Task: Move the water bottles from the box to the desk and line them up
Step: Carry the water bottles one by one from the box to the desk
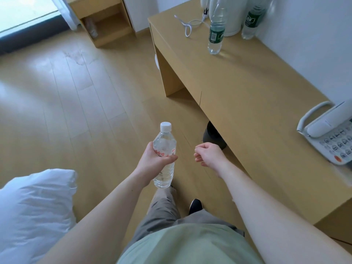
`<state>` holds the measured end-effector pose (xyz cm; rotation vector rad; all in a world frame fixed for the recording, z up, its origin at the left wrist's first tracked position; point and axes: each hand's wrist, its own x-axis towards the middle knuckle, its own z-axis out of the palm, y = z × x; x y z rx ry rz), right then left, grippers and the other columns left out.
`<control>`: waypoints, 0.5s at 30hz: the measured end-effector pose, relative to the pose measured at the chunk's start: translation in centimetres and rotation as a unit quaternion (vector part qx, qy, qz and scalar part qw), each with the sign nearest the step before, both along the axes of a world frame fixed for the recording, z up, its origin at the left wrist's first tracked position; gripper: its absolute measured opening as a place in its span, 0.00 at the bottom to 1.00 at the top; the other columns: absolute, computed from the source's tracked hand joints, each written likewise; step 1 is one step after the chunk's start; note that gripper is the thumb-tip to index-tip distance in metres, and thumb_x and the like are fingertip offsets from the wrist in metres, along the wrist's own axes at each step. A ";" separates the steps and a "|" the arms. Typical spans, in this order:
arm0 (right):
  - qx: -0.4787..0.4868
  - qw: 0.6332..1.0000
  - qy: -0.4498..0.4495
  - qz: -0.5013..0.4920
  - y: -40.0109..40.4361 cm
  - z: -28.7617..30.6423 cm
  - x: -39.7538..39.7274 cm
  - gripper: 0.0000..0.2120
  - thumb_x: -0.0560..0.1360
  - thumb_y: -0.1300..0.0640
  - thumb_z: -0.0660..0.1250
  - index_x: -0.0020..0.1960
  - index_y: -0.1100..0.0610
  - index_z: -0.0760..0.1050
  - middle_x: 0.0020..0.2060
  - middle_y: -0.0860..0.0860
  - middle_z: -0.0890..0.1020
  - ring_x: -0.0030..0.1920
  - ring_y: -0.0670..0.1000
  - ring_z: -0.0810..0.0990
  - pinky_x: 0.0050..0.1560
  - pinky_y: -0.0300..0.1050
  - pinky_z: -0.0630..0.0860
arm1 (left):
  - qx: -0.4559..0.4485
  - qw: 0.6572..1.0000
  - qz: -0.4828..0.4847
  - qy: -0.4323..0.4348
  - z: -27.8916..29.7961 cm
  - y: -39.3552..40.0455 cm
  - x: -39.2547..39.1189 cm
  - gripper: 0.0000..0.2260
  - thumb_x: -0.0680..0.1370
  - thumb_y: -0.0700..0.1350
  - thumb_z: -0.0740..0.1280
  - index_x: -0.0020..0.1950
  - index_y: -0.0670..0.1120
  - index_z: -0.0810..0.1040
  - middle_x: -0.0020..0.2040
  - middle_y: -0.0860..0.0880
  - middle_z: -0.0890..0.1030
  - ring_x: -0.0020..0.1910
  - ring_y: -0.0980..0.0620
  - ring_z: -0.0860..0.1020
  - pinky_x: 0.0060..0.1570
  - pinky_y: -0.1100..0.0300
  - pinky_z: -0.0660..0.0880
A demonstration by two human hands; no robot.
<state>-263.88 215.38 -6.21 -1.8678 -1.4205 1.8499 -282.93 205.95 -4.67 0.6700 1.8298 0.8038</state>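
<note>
Clear bottle in my grip: my left hand (154, 159) held a red-labelled water bottle (164, 157) around its middle, white cap up, above the wooden floor (66, 103).
Right hand: my right hand (209, 154) hung beside it, fingers loosely curled, holding nothing.
Desk: the desk (247, 88) stood to my right; two green-labelled bottles (216, 33) (252, 21) stood upright at its far end, near a white kettle (230, 20).
Near end: a white telephone (331, 134).
Lower left: white bedding (32, 206).
</note>
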 end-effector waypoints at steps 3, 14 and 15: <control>-0.004 1.000 -0.001 -0.029 2.9 -0.3 -0.9 0.07 0.77 0.57 0.63 0.51 0.54 0.78 0.44 0.51 0.85 0.41 0.47 0.84 0.44 0.44 0.79 | -0.005 1.000 -0.013 -0.002 -0.6 3.2 -1.7 0.28 0.65 0.56 0.81 0.59 0.59 0.70 0.54 0.56 0.81 0.51 0.57 0.81 0.42 0.60 0.75; 0.032 0.990 0.002 -0.141 14.5 1.7 -7.6 0.06 0.77 0.54 0.65 0.51 0.52 0.78 0.44 0.50 0.85 0.40 0.46 0.84 0.51 0.49 0.81 | 0.016 0.994 -0.108 -0.018 -1.1 18.2 -9.4 0.29 0.63 0.57 0.80 0.58 0.59 0.70 0.55 0.55 0.81 0.53 0.54 0.81 0.52 0.52 0.79; 0.036 0.987 0.007 -0.154 15.3 2.0 -8.1 0.05 0.78 0.54 0.65 0.52 0.52 0.78 0.44 0.50 0.85 0.41 0.47 0.84 0.52 0.50 0.81 | 0.019 0.992 -0.121 -0.018 -0.9 19.5 -9.9 0.29 0.63 0.57 0.80 0.58 0.59 0.71 0.55 0.55 0.81 0.53 0.54 0.81 0.54 0.51 0.79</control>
